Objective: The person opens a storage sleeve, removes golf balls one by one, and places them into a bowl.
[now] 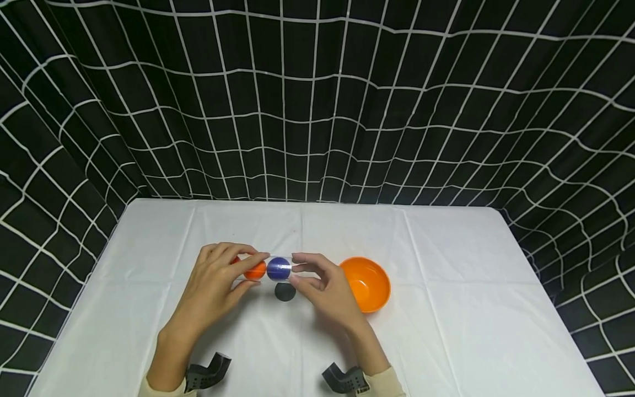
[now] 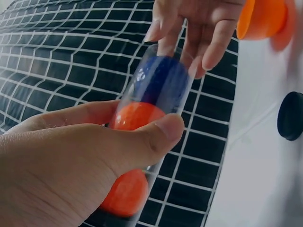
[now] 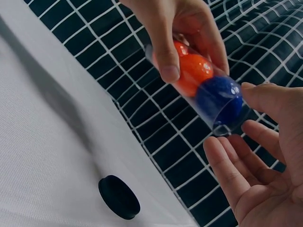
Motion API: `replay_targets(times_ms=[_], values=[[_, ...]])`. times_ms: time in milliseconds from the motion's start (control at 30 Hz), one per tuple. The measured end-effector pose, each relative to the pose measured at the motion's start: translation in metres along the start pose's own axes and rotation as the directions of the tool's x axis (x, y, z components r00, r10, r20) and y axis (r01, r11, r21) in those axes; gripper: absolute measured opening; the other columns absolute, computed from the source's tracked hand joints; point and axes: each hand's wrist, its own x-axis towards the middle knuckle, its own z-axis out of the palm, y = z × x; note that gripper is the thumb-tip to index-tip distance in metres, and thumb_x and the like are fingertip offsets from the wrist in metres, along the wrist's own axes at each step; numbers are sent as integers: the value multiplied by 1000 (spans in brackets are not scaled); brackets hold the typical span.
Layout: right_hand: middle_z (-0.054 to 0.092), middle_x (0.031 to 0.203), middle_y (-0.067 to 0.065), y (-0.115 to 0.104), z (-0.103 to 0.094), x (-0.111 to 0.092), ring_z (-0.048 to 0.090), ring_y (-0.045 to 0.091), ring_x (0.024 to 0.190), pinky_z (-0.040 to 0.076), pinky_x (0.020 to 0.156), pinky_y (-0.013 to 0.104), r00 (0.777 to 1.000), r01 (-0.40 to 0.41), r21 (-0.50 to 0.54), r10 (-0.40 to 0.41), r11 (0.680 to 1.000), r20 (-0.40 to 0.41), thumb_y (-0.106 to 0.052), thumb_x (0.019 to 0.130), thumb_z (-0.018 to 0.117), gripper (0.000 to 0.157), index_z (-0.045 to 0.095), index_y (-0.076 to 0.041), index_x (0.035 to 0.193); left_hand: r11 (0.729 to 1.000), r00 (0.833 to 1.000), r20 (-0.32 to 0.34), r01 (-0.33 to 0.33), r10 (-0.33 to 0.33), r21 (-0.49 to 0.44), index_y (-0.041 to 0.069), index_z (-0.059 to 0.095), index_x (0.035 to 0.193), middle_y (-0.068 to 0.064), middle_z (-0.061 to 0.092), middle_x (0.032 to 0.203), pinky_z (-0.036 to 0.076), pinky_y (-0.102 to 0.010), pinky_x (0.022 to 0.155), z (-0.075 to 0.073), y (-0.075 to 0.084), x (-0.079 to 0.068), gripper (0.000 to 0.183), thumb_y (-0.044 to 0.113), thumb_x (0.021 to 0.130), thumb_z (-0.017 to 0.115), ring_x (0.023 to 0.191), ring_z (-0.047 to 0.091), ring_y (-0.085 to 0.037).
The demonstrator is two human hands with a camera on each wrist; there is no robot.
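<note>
A clear tube (image 3: 201,112) is held sideways above the table by my left hand (image 1: 210,281), thumb on one side and fingers on the other. Inside sit a blue ball (image 1: 279,269) near the open right end, an orange ball (image 1: 255,271) beside it, and a red-orange ball (image 2: 125,193) farther back, partly covered by the left hand. My right hand (image 1: 333,289) is at the open end, its fingers spread and mostly straight around the rim; the thumb tip is close to the rim, and contact is hard to tell. Below the tube lies a round black cap (image 1: 285,292).
An orange bowl (image 1: 369,286) stands on the white-covered table (image 1: 471,309), just right of my right hand. Dark curtains with a white grid (image 1: 297,110) surround the table at the back and sides. A black device (image 1: 208,373) is strapped to each wrist.
</note>
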Motion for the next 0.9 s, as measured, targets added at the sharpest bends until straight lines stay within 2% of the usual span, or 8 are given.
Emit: replay_targets(times_ms=[167,367,600,767,900], values=[[66,138,22,-1,1,0,70,36,121,60,98,25,1000,-20,2,20,1000,-4,-3,96,75,46,62,1,140,1000,1000,-12,-8,9,30,24,76,127,-1,74,120,41,-49,105,-1,-1,-1,54,17,77,95,117,66,-25],[69,134,20,-3,2,0,71,26,120,60,96,22,996,-77,-7,77,997,-34,-6,97,75,42,66,-6,137,1000,1000,-8,6,-6,-2,24,76,127,-2,74,120,42,-48,104,0,-2,0,48,27,82,92,118,64,-24],[69,135,21,-4,2,0,71,26,123,60,96,23,997,-65,0,65,998,-42,-7,97,75,38,66,-4,134,999,1000,-10,12,-12,-38,23,76,127,-2,74,121,42,-47,104,1,-3,-1,48,26,82,92,118,65,-24],[67,138,21,-4,1,0,72,14,119,60,97,22,996,-83,23,84,996,-43,-7,98,74,41,63,-3,137,997,999,5,45,-45,-55,23,76,129,-2,75,122,42,-47,105,1,-4,-2,48,28,83,91,119,65,-25],[68,138,18,-6,-4,-3,70,8,117,59,96,18,991,-117,11,118,993,-67,-9,98,73,43,63,-6,140,993,997,25,75,-73,-86,23,75,131,-2,74,124,43,-48,106,1,-5,-2,50,29,83,91,121,65,-26]])
